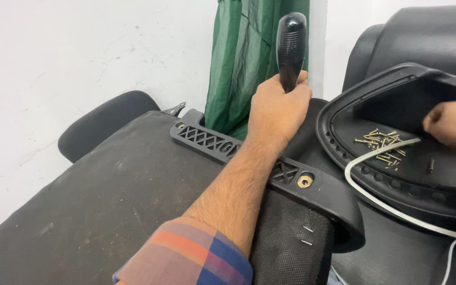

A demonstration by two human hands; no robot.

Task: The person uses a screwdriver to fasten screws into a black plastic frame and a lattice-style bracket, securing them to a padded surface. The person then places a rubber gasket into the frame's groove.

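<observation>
Plaid sleeve [196,258] is filling the bottom edge, leading up to the left hand [278,108], which is gripping a black ribbed tool handle [291,45] with fingers wrapped fully around it, upright above a black plastic bracket [222,148] on the upturned chair seat [96,200]. Right hand [452,126] is reaching into a black plastic shell [344,105] beside a pile of screws [383,145]; whether its fingers are pinching anything cannot be told.
</observation>
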